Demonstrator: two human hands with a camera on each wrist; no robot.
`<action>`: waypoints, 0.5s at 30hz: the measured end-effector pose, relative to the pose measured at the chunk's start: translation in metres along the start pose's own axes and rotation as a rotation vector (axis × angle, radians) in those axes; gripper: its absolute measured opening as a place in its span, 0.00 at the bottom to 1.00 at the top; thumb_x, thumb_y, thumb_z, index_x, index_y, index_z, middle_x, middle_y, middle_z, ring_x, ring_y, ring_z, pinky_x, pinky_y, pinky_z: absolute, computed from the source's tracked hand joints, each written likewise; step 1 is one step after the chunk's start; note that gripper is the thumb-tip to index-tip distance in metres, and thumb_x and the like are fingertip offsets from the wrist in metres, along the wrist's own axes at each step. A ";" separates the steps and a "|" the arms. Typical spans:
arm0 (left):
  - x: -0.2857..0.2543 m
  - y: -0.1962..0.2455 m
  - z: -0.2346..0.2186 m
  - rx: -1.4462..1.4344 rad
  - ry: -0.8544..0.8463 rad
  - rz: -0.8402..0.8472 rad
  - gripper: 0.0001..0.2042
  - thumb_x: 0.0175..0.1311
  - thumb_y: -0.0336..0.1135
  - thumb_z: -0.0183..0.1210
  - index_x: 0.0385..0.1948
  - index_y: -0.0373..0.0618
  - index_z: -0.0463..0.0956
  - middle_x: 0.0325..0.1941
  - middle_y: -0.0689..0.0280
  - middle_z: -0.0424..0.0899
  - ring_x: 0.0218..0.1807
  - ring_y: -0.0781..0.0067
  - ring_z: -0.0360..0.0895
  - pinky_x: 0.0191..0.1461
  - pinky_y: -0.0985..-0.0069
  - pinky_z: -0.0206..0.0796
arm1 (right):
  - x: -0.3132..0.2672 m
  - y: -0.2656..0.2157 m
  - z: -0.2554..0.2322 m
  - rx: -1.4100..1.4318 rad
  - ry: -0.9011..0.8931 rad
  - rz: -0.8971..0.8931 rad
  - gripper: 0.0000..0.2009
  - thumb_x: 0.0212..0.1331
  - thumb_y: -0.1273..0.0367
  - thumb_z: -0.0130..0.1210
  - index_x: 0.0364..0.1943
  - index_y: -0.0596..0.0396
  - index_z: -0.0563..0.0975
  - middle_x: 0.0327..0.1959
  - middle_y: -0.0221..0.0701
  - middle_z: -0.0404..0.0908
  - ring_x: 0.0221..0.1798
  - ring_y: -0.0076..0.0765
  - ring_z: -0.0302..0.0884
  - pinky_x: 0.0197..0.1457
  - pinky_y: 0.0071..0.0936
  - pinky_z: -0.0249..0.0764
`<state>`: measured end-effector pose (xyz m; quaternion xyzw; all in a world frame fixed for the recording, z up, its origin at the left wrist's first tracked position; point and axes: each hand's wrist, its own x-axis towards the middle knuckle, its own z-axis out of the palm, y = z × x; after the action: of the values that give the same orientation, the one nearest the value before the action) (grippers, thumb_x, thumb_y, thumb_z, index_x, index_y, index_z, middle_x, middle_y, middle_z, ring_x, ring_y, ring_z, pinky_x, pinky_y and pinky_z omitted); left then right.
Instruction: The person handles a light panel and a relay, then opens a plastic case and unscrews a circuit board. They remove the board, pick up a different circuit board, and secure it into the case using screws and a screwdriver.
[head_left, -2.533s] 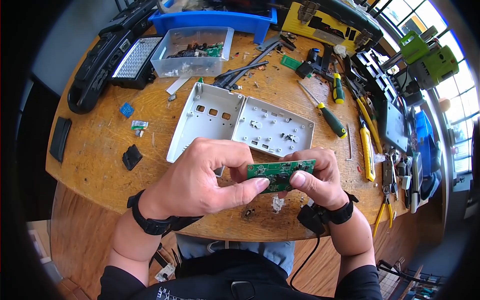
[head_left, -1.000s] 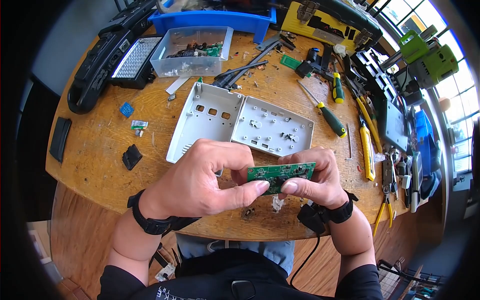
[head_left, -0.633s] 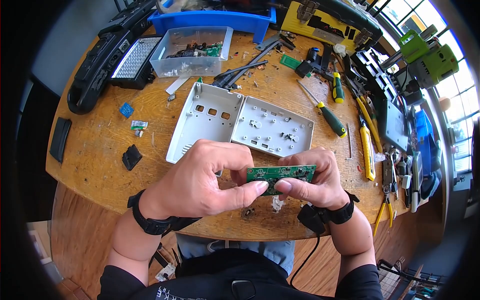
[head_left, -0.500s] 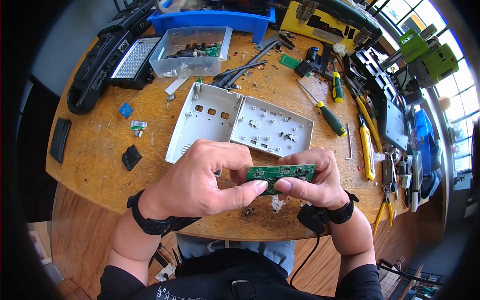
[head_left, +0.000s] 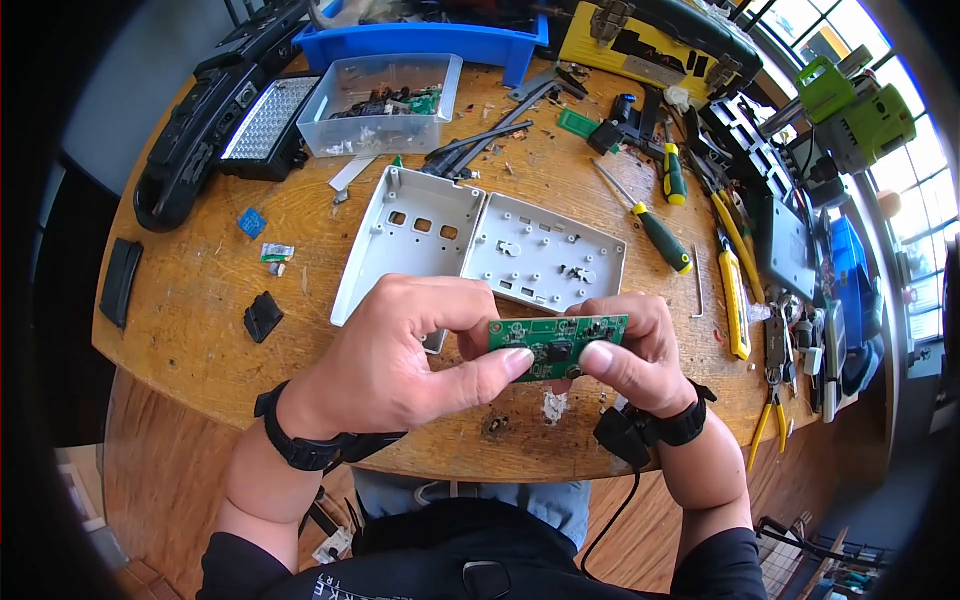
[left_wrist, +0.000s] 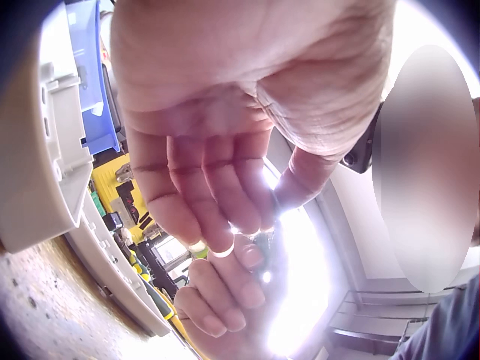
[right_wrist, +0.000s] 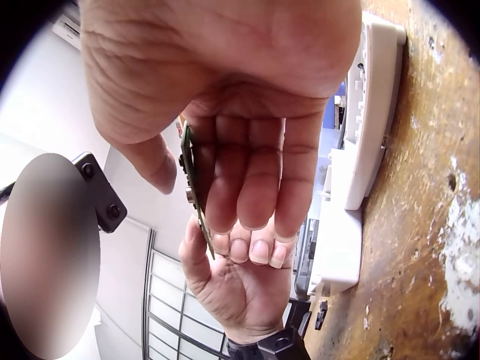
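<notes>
A green circuit board (head_left: 540,330) with small dark components is held above the table's front part, its component side facing up toward the head camera. My left hand (head_left: 400,350) pinches its left end, thumb on the face and fingers behind. At the other end my right hand (head_left: 645,355) grips it the same way, thumb near the lower right. Edge-on, the board (right_wrist: 192,176) shows in the right wrist view between thumb and curled fingers. Just beyond the hands lie two light grey plastic housing halves (head_left: 545,245), open side up; the left one is partly covered by my left hand.
Behind stand a clear bin (head_left: 380,130) of scrap parts, a blue tray (head_left: 425,45) and a yellow toolbox (head_left: 640,50). Screwdrivers (head_left: 665,240), a yellow cutter (head_left: 735,305) and pliers (head_left: 768,425) lie to the right. A black adapter (head_left: 622,437) with a cable sits beside my right wrist.
The board has tilted to show more of its face and risen slightly. My right thumb has shifted up and rightward along it. Both hands keep their hold; the housing halves stay put.
</notes>
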<state>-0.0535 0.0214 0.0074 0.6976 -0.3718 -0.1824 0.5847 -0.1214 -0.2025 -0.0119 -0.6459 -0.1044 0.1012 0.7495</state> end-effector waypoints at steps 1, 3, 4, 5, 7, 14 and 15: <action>0.000 0.000 0.000 -0.010 0.021 -0.019 0.10 0.54 0.33 0.64 0.19 0.38 0.74 0.20 0.67 0.74 0.22 0.78 0.68 0.26 0.79 0.56 | 0.000 0.000 -0.001 0.001 0.001 0.000 0.13 0.60 0.64 0.61 0.29 0.63 0.80 0.21 0.29 0.81 0.27 0.19 0.78 0.30 0.17 0.71; 0.000 0.000 0.000 -0.012 0.020 -0.023 0.10 0.54 0.32 0.64 0.19 0.38 0.74 0.20 0.67 0.75 0.23 0.79 0.68 0.27 0.79 0.57 | -0.001 0.000 -0.002 0.000 -0.012 0.012 0.13 0.63 0.65 0.58 0.30 0.64 0.79 0.23 0.31 0.80 0.28 0.22 0.79 0.33 0.19 0.73; 0.001 0.000 0.000 -0.013 0.020 -0.025 0.10 0.55 0.32 0.64 0.19 0.39 0.74 0.20 0.68 0.75 0.23 0.79 0.69 0.27 0.79 0.57 | -0.001 -0.001 -0.001 0.000 -0.012 0.011 0.13 0.63 0.65 0.58 0.30 0.64 0.79 0.23 0.31 0.80 0.28 0.22 0.79 0.33 0.19 0.73; 0.001 -0.001 0.000 -0.012 0.020 -0.023 0.10 0.55 0.32 0.64 0.19 0.39 0.74 0.20 0.68 0.75 0.23 0.79 0.69 0.27 0.79 0.57 | 0.000 -0.003 0.000 -0.019 0.000 0.032 0.13 0.64 0.65 0.57 0.31 0.64 0.79 0.23 0.31 0.80 0.28 0.22 0.79 0.32 0.19 0.73; 0.002 -0.006 -0.001 -0.004 0.009 0.021 0.12 0.57 0.34 0.65 0.19 0.39 0.75 0.18 0.67 0.75 0.22 0.80 0.70 0.27 0.80 0.62 | 0.001 -0.007 0.001 -0.042 0.009 0.049 0.13 0.64 0.65 0.57 0.31 0.64 0.79 0.23 0.31 0.80 0.28 0.22 0.79 0.32 0.19 0.73; 0.003 -0.004 -0.002 -0.033 -0.034 -0.017 0.12 0.58 0.34 0.65 0.19 0.38 0.74 0.19 0.68 0.75 0.24 0.80 0.71 0.28 0.80 0.63 | 0.002 -0.002 0.001 -0.085 0.012 0.033 0.12 0.61 0.65 0.61 0.27 0.61 0.80 0.20 0.28 0.80 0.26 0.18 0.77 0.29 0.17 0.70; 0.003 -0.002 -0.002 -0.042 -0.049 -0.015 0.12 0.58 0.34 0.64 0.19 0.38 0.74 0.19 0.68 0.75 0.24 0.80 0.71 0.29 0.80 0.63 | 0.003 -0.001 0.000 -0.140 -0.009 0.016 0.11 0.60 0.65 0.62 0.26 0.60 0.80 0.19 0.26 0.80 0.25 0.16 0.76 0.27 0.16 0.69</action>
<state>-0.0499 0.0203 0.0069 0.6833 -0.3770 -0.2116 0.5884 -0.1188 -0.2018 -0.0108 -0.6969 -0.1097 0.1025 0.7013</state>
